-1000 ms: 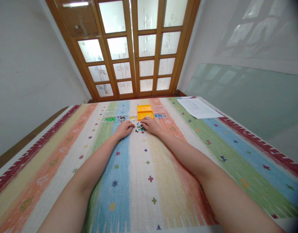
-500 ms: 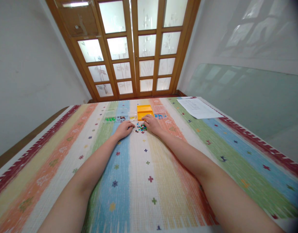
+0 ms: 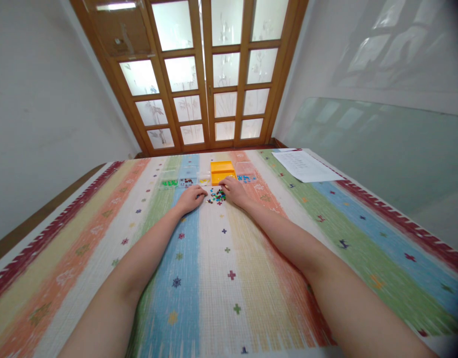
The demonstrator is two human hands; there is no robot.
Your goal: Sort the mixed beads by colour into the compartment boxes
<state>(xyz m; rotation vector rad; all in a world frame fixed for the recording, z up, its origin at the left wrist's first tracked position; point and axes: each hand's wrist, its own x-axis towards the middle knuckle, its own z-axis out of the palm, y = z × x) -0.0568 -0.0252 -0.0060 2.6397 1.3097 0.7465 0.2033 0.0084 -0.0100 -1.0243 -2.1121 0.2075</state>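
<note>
Since a second ago your right hand (image 3: 234, 192) has shifted slightly right, baring more of the pile (image 3: 217, 195); your left hand (image 3: 190, 200) hasn't moved. Fingers bent on both; can't tell if either grips anything. Pile's on the cloth (image 3: 216, 238) between your hands. Just beyond: orange box (image 3: 222, 168), open, clear boxes (image 3: 170, 183) either side.

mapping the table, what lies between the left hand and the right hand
In the head view, a loose scatter of small multicoloured pieces lies on the striped multicoloured tablecloth between the bare left hand and bare right hand.
</note>
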